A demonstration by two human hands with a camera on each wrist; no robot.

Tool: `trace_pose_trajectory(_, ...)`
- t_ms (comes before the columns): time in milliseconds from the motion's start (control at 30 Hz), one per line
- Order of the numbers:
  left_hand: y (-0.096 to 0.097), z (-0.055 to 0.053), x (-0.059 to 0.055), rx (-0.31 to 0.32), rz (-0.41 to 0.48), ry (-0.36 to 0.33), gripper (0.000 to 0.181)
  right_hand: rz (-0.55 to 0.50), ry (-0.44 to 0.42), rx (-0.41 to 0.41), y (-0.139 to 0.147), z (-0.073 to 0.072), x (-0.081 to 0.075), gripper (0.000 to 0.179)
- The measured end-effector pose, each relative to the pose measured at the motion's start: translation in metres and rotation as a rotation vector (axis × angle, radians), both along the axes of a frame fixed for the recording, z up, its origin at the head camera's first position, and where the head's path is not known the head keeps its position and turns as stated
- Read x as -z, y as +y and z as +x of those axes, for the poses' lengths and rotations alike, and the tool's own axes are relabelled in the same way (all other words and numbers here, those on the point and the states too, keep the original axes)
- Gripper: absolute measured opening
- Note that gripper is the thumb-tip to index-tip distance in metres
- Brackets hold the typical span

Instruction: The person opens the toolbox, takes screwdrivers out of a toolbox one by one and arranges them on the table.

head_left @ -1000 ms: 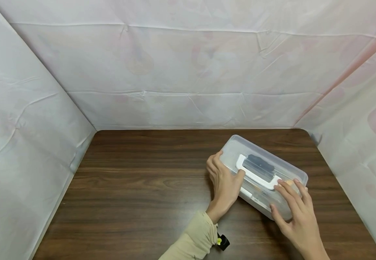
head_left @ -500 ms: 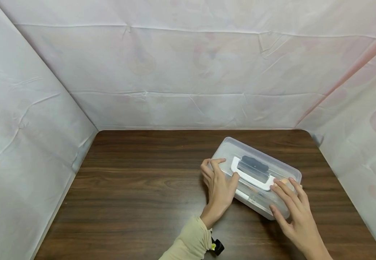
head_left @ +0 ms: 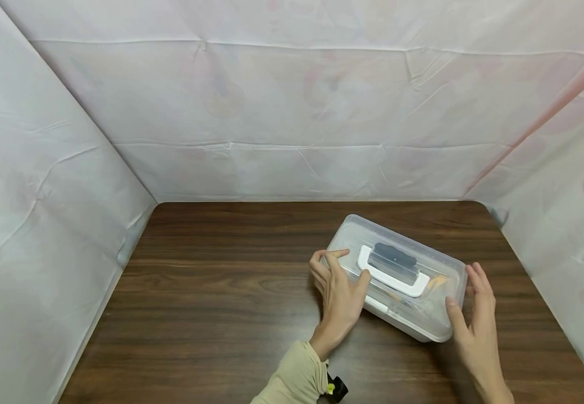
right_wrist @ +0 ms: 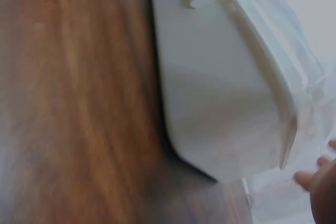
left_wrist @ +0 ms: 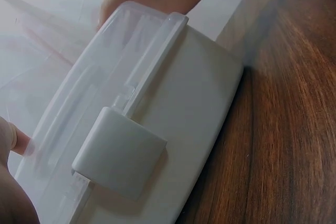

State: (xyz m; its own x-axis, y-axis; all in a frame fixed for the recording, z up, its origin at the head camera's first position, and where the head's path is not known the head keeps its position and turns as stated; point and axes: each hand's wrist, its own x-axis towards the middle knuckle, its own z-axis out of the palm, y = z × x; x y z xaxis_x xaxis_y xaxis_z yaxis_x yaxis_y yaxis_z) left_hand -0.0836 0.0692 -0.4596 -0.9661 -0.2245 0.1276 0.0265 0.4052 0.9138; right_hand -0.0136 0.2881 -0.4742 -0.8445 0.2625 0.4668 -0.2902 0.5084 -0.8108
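Sheeting [head_left: 272, 112] behind box [head_left: 393, 281] and table [head_left: 211, 292]

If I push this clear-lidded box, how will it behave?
Likely stiff: the box has straight walls. It should slide rather than tip, sitting low and broad on the table. The tan item visible inside may shift.

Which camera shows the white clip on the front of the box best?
The left wrist view: the clip on the box looks big and whole there. The head view shows it only as a small white strip. The right wrist view shows it blurry, at the top edge.
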Motion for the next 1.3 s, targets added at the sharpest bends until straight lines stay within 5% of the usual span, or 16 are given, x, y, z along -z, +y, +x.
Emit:
trace_pose_trajectory(233, -0.003, 0.004, -0.001, 0.015, 0.016, -0.032, 0.053, -0.204, -0.222, 0.020, -0.001, -0.006, -0.002, 0.070)
trace_pose_trajectory(400, -0.011, 0.004, -0.004, 0.067, 0.019, -0.013, 0.058, -0.330, -0.225, -0.018, -0.002, -0.008, -0.004, 0.070)
trace_pose_trajectory(533, -0.023, 0.000, -0.004, 0.137, 0.017, 0.009, 0.071, -0.321, -0.214, -0.005, -0.002, -0.008, -0.004, 0.070)
trace_pose_trajectory(767, -0.048, -0.020, -0.006, 0.258, 0.060, 0.014, 0.077, -0.326, -0.220, 0.007, -0.001, -0.008, -0.004, 0.069)
trace_pose_trajectory(1033, -0.062, -0.060, -0.003, 0.487, 0.216, -0.069, 0.066, -0.330, -0.228, 0.010, -0.001, -0.007, -0.001, 0.070)
trace_pose_trajectory(1300, -0.057, -0.071, 0.004, 0.486, 0.135, -0.094, 0.068, -0.430, -0.206, -0.060, -0.005, -0.005, 0.002, 0.070)
